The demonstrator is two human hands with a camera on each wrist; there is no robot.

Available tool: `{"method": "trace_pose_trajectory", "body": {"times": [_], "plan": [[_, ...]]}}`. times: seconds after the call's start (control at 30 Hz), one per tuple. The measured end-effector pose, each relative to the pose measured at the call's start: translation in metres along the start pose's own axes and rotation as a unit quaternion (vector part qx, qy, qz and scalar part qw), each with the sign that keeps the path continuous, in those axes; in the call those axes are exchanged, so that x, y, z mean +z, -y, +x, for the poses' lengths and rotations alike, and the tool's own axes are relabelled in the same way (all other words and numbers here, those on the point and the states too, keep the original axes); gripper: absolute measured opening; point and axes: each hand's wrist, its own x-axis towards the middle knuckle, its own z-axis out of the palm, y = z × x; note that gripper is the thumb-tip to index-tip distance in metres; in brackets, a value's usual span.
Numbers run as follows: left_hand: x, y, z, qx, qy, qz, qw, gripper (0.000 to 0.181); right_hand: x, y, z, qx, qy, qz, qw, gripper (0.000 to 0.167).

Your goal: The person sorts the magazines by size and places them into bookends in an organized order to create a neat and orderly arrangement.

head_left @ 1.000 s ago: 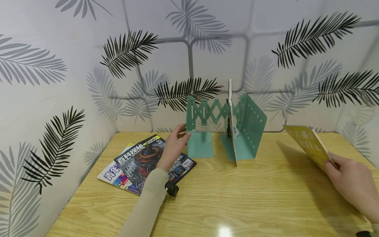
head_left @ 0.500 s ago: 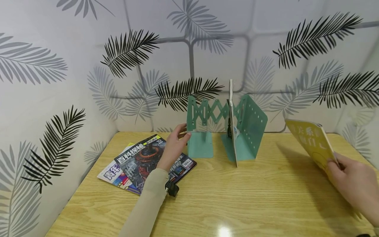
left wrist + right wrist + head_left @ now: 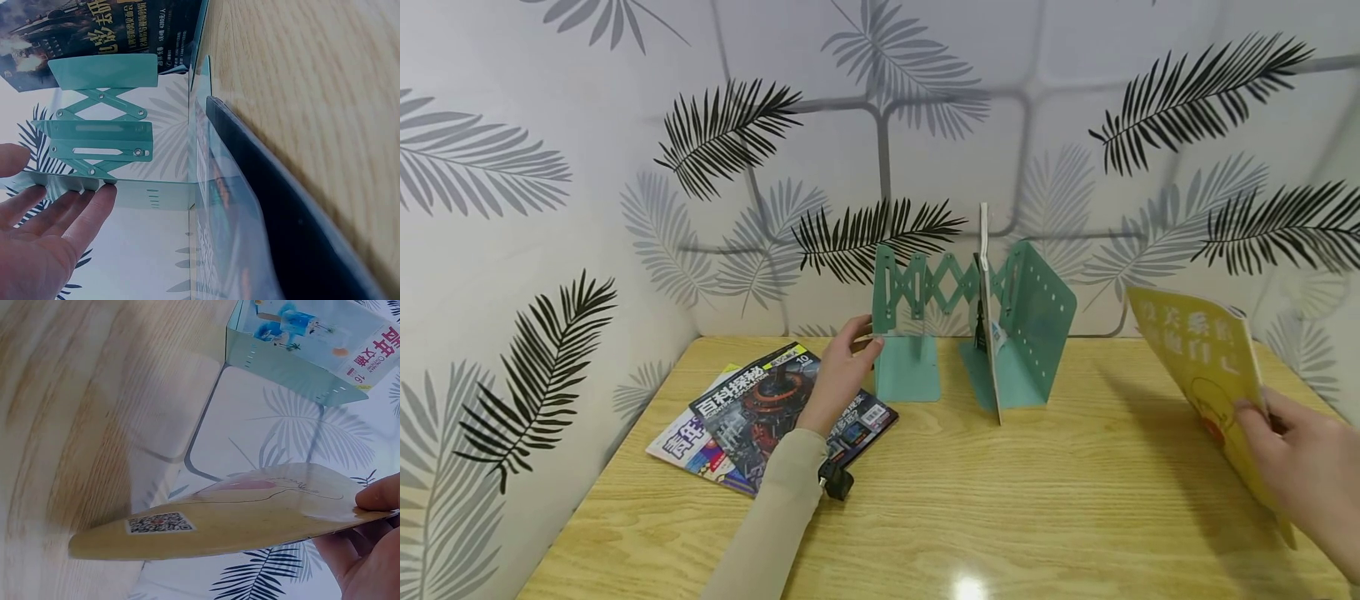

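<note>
A green expandable bookend stands near the wall, with a magazine upright in it, seen edge-on in the head view. My left hand holds the bookend's left panel at its front edge, thumb near the edge, fingertips on the outer face. In the left wrist view the fingers reach the panel. My right hand grips a yellow magazine by its right edge, raised above the table at the right. The right wrist view shows a QR code on this magazine's end and the thumb on one side.
Two overlapping magazines lie on the wooden table at the left: a dark one on top and a colourful one partly beneath. A leaf-patterned wall rises behind the bookend. The left forearm crosses the table's front.
The yellow magazine has tilted so that more of its cover faces the head camera, and my right hand has shifted slightly right and down. My left hand and the bookend stay put.
</note>
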Motion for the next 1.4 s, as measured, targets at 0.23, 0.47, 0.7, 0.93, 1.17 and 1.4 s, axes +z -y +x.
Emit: {"method": "trace_pose_trajectory", "body": {"times": [0.23,0.47,0.7,0.93,1.17,1.4], "plan": [[0.0,0.0,0.001,0.002,-0.001,-0.001,1.0,0.041,-0.001,0.008,-0.004,0.048,-0.02,0.056,0.9971,0.026],[0.001,0.001,0.001,0.0,-0.003,0.001,1.0,0.04,-0.003,0.016,-0.007,0.078,-0.015,0.069,0.9945,0.03],[0.001,0.001,0.001,-0.002,-0.006,-0.005,1.0,0.04,-0.004,0.024,-0.012,0.082,-0.013,0.078,0.9934,0.03],[0.001,0.001,0.001,0.003,-0.005,-0.003,1.0,0.041,-0.002,0.025,-0.017,0.111,-0.005,0.083,0.9903,0.036],[0.0,0.0,0.001,0.006,-0.004,-0.005,1.0,0.041,-0.004,0.03,-0.02,0.131,-0.008,0.097,0.9866,0.038],[0.001,0.001,0.0,0.001,-0.002,-0.004,1.0,0.04,-0.004,0.039,-0.023,0.142,-0.037,0.128,0.9809,0.031]]}}
